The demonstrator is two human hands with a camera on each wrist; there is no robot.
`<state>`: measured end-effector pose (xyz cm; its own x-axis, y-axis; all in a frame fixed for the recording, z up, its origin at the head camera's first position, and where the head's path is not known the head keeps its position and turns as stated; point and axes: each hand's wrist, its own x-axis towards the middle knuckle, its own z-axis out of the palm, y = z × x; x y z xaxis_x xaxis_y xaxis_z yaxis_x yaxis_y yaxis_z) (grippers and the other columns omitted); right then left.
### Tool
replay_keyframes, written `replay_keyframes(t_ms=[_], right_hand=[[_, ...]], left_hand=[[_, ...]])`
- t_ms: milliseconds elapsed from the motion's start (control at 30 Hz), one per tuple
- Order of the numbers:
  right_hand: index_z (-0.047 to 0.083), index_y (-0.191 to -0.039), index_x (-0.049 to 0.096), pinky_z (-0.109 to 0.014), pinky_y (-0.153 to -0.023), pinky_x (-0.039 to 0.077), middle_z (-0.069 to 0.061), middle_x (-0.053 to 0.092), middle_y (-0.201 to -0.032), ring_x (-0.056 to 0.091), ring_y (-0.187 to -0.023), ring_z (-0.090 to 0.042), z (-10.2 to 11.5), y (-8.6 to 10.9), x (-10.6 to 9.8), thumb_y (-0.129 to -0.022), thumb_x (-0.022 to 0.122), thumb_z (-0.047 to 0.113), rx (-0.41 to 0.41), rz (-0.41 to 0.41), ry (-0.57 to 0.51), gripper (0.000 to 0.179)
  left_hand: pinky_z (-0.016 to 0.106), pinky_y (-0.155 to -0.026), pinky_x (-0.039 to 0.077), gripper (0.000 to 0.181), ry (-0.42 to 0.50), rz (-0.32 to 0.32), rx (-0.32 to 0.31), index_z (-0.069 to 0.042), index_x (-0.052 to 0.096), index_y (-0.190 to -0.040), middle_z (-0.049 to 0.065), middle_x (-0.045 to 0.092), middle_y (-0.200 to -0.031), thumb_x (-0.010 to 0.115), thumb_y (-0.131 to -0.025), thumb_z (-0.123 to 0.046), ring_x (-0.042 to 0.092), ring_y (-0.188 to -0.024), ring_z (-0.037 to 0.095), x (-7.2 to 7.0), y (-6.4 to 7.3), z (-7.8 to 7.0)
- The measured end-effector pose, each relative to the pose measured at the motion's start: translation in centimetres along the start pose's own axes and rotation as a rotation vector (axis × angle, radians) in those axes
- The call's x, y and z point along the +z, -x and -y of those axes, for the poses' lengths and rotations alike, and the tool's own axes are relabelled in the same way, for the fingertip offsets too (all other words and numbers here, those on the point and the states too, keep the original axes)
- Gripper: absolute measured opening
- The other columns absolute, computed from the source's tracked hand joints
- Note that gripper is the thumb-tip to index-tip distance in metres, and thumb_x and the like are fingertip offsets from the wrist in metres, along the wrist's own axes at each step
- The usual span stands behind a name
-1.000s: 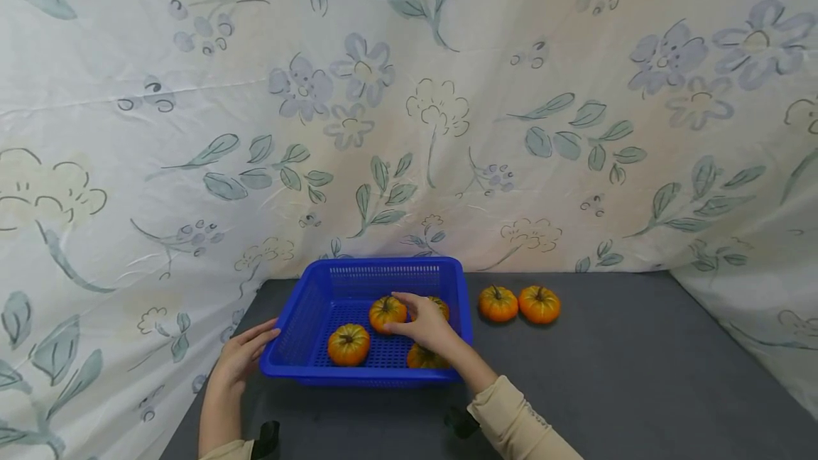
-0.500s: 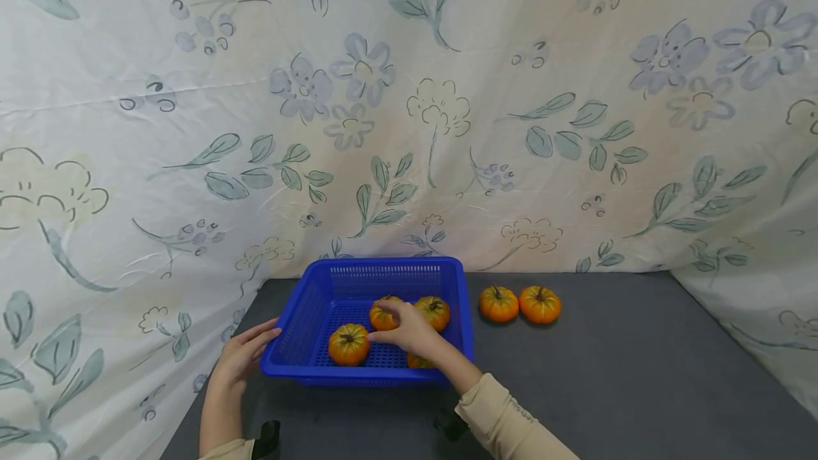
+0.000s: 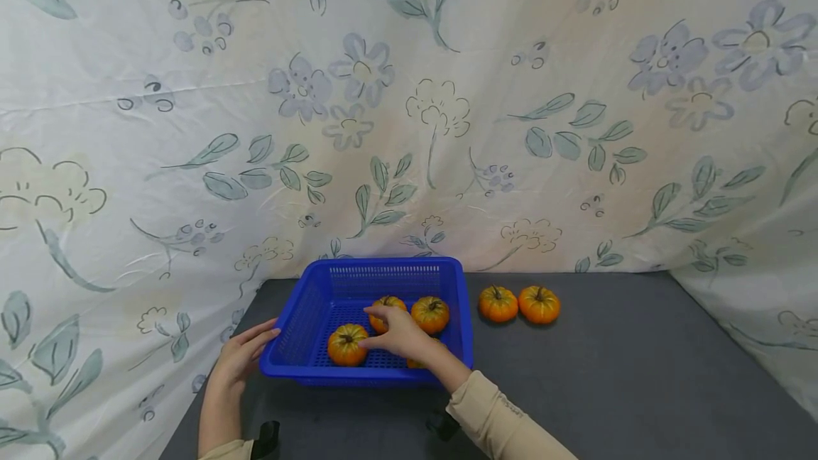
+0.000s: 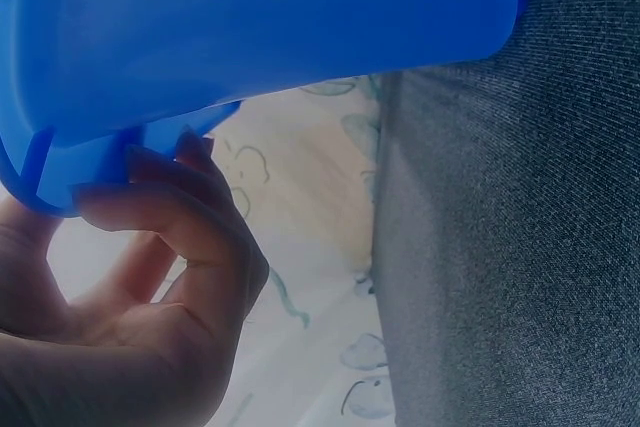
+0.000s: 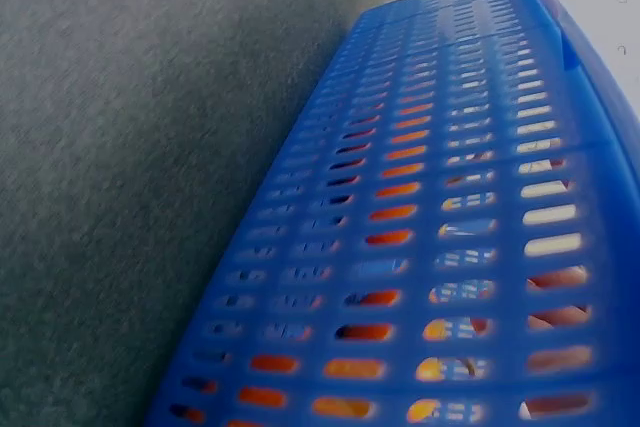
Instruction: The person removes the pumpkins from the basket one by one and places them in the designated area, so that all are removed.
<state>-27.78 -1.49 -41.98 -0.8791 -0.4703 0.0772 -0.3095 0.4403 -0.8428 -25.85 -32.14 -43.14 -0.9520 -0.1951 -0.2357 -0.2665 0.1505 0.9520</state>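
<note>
1. looking down, we see the near-left pumpkin [image 3: 346, 348] in the blue basket [image 3: 319, 373], just left of our right hand [image 3: 404, 336], the nearer one.
2. that hand's thumb and forefinger stand apart, gripping nothing visible; we cannot tell whether the thumb touches.
3. our left hand [image 3: 241, 357] grips the basket's left rim.

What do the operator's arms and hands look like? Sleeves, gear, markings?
Left hand and right hand: both bare. Left sleeve: beige, only its end in frame. Right sleeve: beige, cuffed, small dark marks along it, too fine to read. Black fitting by the left wrist, dark fitting by the right.
</note>
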Motion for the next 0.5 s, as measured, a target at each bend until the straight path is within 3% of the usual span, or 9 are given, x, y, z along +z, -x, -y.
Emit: replay_keyframes(t_ms=[500], right_hand=[[0.006, -0.14, 0.052, -0.049, -0.106, 0.043, -0.014, 0.049, -0.146, 0.046, -0.136, -0.033, 0.93, -0.83, 0.45, -0.084, 0.077, 0.023, 0.076, 0.061, 0.027, 0.064]], left_hand=[[0.025, -0.076, 0.056, 0.062, 0.035, 0.02, -0.004, -0.007, 0.053, -0.14, -0.016, 0.067, -0.094, 0.074, -0.087, -0.032, 0.066, -0.084, 0.001, -0.06, 0.0, 0.02]])
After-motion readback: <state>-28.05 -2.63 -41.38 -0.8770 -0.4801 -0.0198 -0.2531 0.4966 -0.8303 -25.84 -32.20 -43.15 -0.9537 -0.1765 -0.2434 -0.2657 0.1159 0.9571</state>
